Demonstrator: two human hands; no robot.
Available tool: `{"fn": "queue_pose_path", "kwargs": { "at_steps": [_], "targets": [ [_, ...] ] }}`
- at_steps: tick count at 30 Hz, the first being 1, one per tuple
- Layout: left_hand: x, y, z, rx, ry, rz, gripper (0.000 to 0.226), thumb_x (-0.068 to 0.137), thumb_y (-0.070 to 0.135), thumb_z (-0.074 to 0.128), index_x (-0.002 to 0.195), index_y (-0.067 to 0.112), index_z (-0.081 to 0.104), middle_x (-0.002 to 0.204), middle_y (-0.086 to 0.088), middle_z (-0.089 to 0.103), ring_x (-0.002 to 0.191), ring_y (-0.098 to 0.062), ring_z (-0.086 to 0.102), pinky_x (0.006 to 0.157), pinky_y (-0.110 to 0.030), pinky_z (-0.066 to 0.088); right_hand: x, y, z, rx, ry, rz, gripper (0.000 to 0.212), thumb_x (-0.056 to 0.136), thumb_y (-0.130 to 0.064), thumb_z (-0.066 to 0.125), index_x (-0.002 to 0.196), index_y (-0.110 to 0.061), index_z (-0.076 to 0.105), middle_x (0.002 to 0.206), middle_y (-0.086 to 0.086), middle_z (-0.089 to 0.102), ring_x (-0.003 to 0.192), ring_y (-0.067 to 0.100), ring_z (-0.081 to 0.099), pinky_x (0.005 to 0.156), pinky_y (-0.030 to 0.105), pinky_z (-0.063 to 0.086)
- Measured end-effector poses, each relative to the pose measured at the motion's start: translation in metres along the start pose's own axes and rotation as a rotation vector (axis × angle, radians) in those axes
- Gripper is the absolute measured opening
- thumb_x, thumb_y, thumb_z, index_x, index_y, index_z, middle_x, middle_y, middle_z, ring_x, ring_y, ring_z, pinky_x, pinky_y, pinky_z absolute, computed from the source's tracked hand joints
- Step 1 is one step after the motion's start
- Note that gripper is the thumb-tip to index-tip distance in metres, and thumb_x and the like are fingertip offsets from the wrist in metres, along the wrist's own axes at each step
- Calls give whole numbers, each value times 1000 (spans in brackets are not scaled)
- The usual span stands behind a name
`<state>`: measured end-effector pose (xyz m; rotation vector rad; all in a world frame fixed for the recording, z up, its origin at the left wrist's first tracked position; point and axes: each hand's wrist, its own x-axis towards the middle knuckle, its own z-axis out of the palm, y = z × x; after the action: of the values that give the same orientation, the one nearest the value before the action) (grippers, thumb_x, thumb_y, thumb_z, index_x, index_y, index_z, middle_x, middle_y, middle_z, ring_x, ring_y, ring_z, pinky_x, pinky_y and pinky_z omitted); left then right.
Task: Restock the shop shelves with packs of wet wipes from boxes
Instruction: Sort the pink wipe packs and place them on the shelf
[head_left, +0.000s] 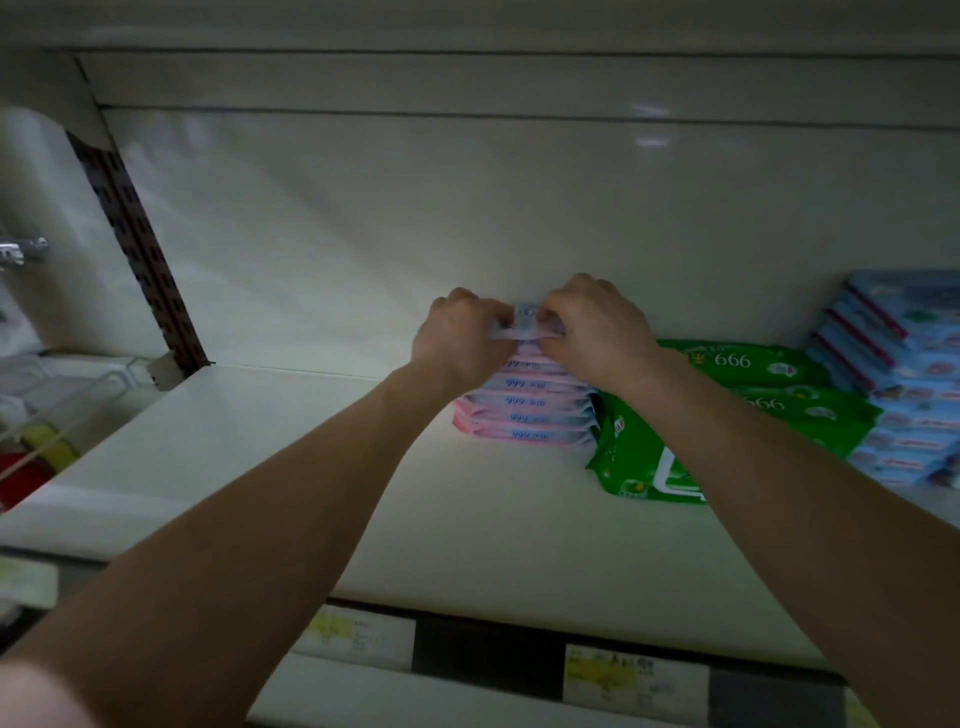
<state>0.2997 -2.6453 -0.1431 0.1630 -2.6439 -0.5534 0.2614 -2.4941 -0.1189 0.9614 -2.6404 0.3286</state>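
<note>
Head view centres on the pink stack (524, 410) at the back of the shelf (311, 441). My left hand (457, 338) and right hand (597, 332) each pinch one end of the top pack (524, 322), fingers curled over it. Its long axis runs side to side between them, flat on the stack, beside the green packs (753, 364). Neither hand is nearer; squaring it comes next, I judge.

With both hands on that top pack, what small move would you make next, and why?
Probably let go and draw both hands back. The left hand and right hand pinch the top pack, which already seems to lie on the pink stack beside the green packs.
</note>
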Motion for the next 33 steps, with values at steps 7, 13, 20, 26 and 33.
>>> {"fn": "queue_pose_path", "kwargs": {
  "at_steps": [7, 13, 20, 26, 33],
  "targets": [
    [-8, 19, 2, 215, 57, -40, 27, 91, 29, 51, 115, 20, 60, 112, -8, 54, 106, -27, 52, 95, -43, 38, -5, -8, 3, -48, -25, 38, 22, 93, -11, 54, 114, -11, 58, 118, 14, 51, 110, 29, 48, 79, 33, 41],
    [-31, 38, -5, 116, 155, -121, 34, 92, 23, 52, 125, 23, 60, 121, -9, 55, 113, -30, 47, 96, -41, 38, -33, -13, -13, 171, 44, 135, 38, 90, -4, 49, 125, -13, 60, 127, 15, 52, 118, 32, 48, 94, 33, 44],
    [-103, 77, -8, -855, 318, -609, 28, 91, 5, 53, 117, 8, 63, 100, -8, 63, 75, -15, 57, 67, -22, 47, -101, -29, -16, 617, 159, 374, 30, 88, -5, 53, 114, -10, 69, 120, 10, 66, 113, 24, 60, 100, 30, 45],
    [-172, 102, 0, -1217, 223, -819, 18, 92, 7, 54, 106, 15, 61, 81, -5, 58, 71, -17, 53, 63, -27, 46, -170, -48, -5, 759, 158, 474, 17, 90, -11, 58, 98, -10, 73, 98, 12, 71, 94, 28, 65, 87, 42, 53],
    [-215, 116, -1, -1350, 63, -859, 11, 95, 12, 55, 102, 16, 62, 80, -1, 58, 71, -12, 54, 63, -25, 46, -233, -65, -4, 722, 185, 678, 19, 89, -15, 57, 101, -16, 72, 103, 6, 70, 97, 24, 64, 92, 38, 51]
  ]
}}
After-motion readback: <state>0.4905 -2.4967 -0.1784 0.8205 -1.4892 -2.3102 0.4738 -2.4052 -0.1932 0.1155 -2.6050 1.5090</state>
